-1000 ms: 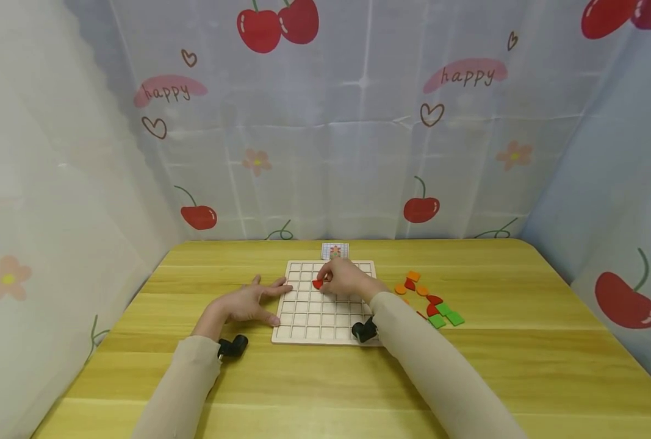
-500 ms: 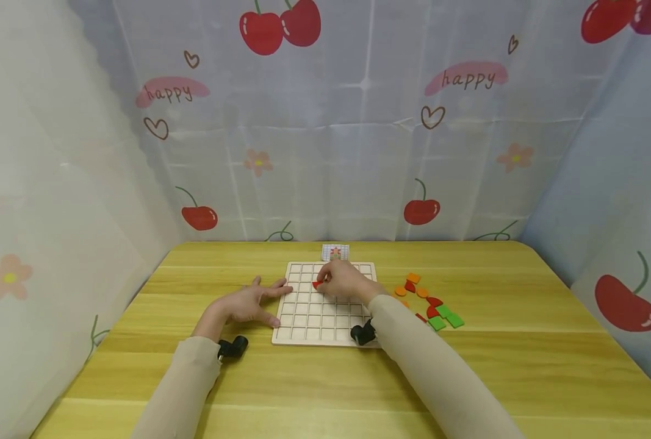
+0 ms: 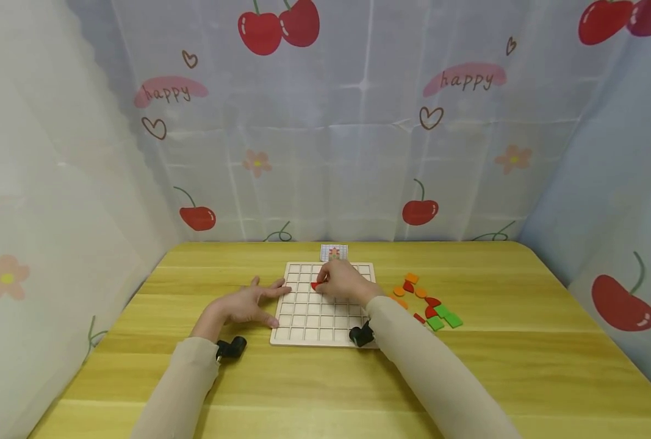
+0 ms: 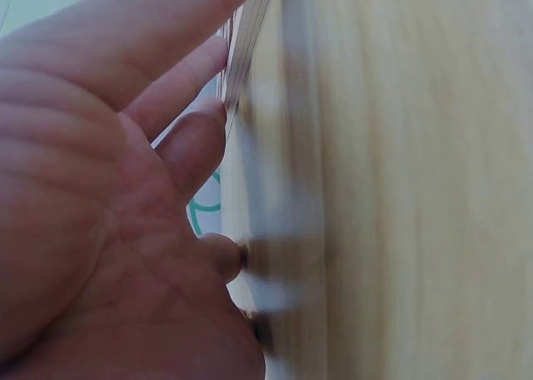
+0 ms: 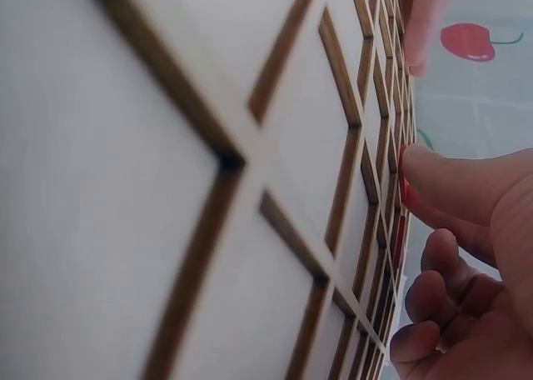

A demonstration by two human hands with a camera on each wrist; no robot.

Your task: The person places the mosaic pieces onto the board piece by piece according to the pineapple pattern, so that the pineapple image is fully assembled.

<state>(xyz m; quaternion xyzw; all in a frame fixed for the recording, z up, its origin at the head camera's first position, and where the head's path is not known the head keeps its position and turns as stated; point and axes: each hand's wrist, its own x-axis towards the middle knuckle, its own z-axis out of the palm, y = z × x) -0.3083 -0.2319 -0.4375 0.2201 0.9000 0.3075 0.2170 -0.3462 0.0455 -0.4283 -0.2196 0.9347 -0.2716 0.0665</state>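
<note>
A pale wooden grid board [image 3: 298, 334] lies on the table, divided into square cells. Over its upper middle, my right hand [image 3: 347, 281] pinches a small red piece with a curved edge [image 3: 315, 285] between thumb and fingers, down at the cells. In the right wrist view the thumb and a finger close on this red piece [image 5: 405, 180], and more red shows in a cell [image 5: 400, 234] just below. My left hand [image 3: 246, 303] rests with spread fingers at the board's left edge, thumb and fingertips touching it. The left wrist view shows that palm [image 4: 125, 222] holding nothing.
Right of the board lie loose flat pieces: orange ones [image 3: 411, 278], red ones [image 3: 432, 302] and green squares [image 3: 453, 320]. A small card with a gridded flower picture [image 3: 334, 252] lies behind the board. Printed curtains [image 3: 325, 183] enclose the wooden table [image 3: 303, 390].
My right hand stays nearly in place over the same cells, and a little less of the red piece shows at its fingertips. My left hand keeps its place on the board edge.
</note>
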